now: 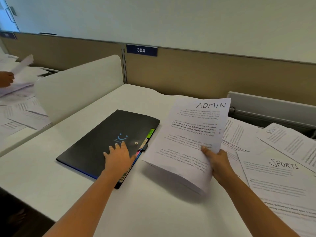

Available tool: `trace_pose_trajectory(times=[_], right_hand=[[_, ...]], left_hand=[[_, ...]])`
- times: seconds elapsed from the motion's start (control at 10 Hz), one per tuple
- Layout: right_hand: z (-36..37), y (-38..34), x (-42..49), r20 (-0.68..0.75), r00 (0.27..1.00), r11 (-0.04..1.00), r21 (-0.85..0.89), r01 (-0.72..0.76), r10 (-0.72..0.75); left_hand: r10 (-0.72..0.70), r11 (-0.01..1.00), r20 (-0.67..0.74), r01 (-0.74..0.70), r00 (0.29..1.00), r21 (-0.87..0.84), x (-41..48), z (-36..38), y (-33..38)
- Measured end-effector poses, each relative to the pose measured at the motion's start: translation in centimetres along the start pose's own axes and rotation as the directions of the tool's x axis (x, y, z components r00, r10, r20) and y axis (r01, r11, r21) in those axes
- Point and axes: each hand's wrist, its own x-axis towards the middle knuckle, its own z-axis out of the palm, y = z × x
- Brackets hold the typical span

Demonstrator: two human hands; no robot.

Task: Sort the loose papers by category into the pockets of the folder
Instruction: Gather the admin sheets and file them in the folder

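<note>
In the head view, the left hand [118,155] is lying flat on the closed black folder [92,144], fingers straight and slightly spread, pressing the cover just short of the snap button [136,143]; the folder is resting on the white counter [153,211], with coloured index tabs [150,133] sticking out along the edge just right of that hand; the right hand [217,161] is gripping a sheet headed ADMIN [191,134] by its right edge, thumb on the front face, holding it lifted and tilted between the two hands; its lower corner is curling down towards the counter; whether it is one sheet or several I cannot tell; the loose papers [242,134] are lying spread to the right of the right hand, one headed SPORTS [283,164] being just beside that wrist; far left of the left hand, beyond a white divider [77,88], another person's hand [6,79] is holding papers
</note>
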Motion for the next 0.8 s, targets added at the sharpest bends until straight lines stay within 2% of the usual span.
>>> trace_pose_trajectory(times=[0.1, 0.2, 0.3, 0.4, 0.5, 0.6, 0.8], right_hand=[[0.3, 0.0, 0.0, 0.013, 1.0, 1.0, 0.007, -0.017, 0.017], [0.4, -0.2, 0.0, 0.052, 0.998, 0.999, 0.008, -0.048, 0.047], [0.3, -0.5, -0.1, 0.106, 0.99, 0.995, 0.018, -0.094, 0.092], [0.1, -0.7, -0.3, 0.176, 0.971, 0.984, 0.048, -0.171, 0.16], [0.0, -1.0, -0.5, 0.244, 0.945, 0.976, -0.02, -0.218, 0.216], [0.2, -1.3, -0.8, 0.274, 0.929, 0.967, -0.126, -0.221, 0.248], [0.9, -1.0, -1.0, 0.248, 0.939, 0.963, -0.187, -0.194, 0.237]], left_hand=[[0.003, 0.999, 0.041, -0.005, 0.999, 0.044, 0.2, 0.0, 0.0], [0.058, 0.998, 0.02, -0.059, 0.998, 0.009, 0.1, -0.4, -0.2], [0.163, 0.985, -0.101, -0.169, 0.981, -0.044, -0.5, -1.1, -0.3], [0.171, 0.975, -0.157, -0.19, 0.973, -0.119, -0.7, -1.8, -0.5], [0.12, 0.987, -0.091, -0.129, 0.989, -0.1, -0.2, -3.1, -0.4], [0.065, 0.986, -0.114, -0.082, 0.991, -0.147, -0.2, -3.5, -0.2], [0.134, 0.988, -0.1, -0.14, 0.986, -0.059, 0.4, -2.2, 0.1]])
